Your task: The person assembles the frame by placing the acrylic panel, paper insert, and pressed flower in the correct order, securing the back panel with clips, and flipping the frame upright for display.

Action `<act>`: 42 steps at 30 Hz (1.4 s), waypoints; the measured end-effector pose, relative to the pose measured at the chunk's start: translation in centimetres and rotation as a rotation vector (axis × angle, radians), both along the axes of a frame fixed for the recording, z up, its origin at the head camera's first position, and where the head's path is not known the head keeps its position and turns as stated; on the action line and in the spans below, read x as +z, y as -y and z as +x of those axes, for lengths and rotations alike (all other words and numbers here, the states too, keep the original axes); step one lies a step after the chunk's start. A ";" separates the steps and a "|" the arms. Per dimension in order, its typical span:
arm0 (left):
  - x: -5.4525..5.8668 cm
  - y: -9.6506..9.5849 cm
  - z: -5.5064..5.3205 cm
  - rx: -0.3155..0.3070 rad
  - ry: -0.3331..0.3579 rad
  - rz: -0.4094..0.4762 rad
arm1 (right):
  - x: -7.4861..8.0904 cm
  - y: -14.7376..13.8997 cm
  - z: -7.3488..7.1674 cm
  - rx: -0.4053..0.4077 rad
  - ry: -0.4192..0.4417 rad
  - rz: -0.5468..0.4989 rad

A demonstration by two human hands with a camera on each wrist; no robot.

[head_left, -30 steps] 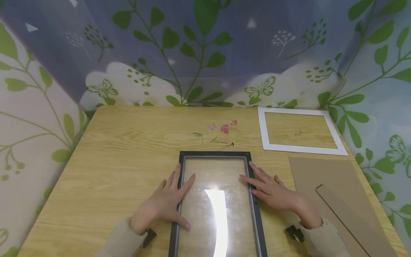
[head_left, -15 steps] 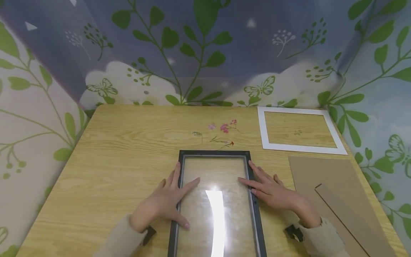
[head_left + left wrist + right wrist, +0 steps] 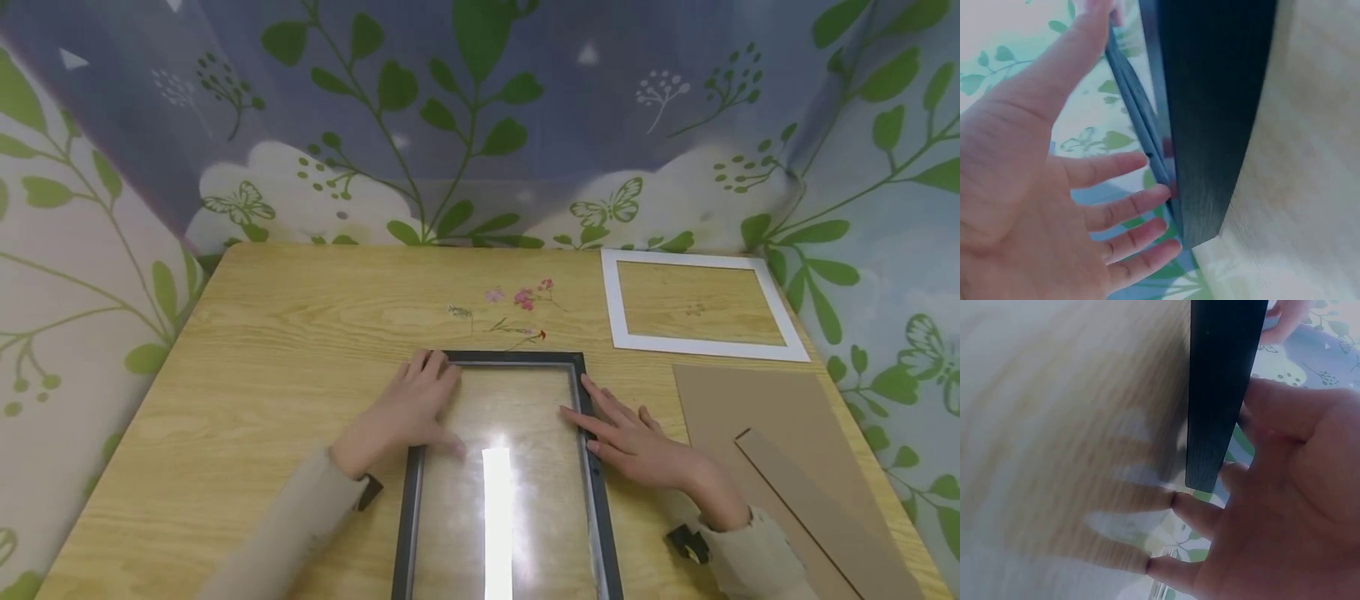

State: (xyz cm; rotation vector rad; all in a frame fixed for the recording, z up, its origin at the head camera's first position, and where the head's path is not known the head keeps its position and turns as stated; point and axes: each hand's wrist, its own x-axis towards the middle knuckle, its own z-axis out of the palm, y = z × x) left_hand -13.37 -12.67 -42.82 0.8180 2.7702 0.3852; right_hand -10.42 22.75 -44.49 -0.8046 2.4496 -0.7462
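A black picture frame point(image 3: 517, 358) with a clear pane point(image 3: 502, 408) lies flat on the wooden table, its near end outside the head view. At its upper left corner is my left hand point(image 3: 405, 408), fingertips over the corner and thumb above the pane. In the left wrist view, the fingers point(image 3: 1129, 206) are spread and loosely extended beside the dark frame side point(image 3: 1216, 119). My right hand point(image 3: 637, 450) rests along the right side, fingers extended, one reaching over the pane. The right wrist view shows this hand point(image 3: 1272, 500) against the frame's outer edge point(image 3: 1222, 394).
Several small dried flowers, including a pink one point(image 3: 525, 297), lie just beyond the frame. A white mat point(image 3: 617, 308) lies at the back right. Nearer, a brown backing board point(image 3: 720, 400) bears a hinged-looking strip point(image 3: 795, 492). Patterned fabric point(image 3: 480, 192) encloses the table.
My left hand has moved from the frame's left side up to its upper left corner, its fingers drawing closer together. My right hand has stayed almost in place.
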 end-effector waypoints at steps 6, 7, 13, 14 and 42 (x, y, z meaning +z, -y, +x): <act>-0.1 -1.2 -2.4 0.054 -0.003 -0.105 | -0.2 0.0 0.0 0.006 0.015 -0.010; -0.1 -1.3 -2.5 0.057 0.005 -0.112 | -0.2 0.0 0.0 0.006 0.017 -0.010; -0.1 -1.5 -3.0 0.022 0.018 -0.084 | -0.3 -0.1 0.0 -0.003 0.021 -0.007; -0.1 -1.6 -3.1 0.005 0.011 -0.070 | -0.3 -0.1 0.0 -0.005 0.021 -0.007; 1.6 -8.3 -4.9 -0.072 0.233 -0.060 | 0.1 -0.3 0.1 -0.011 0.005 0.005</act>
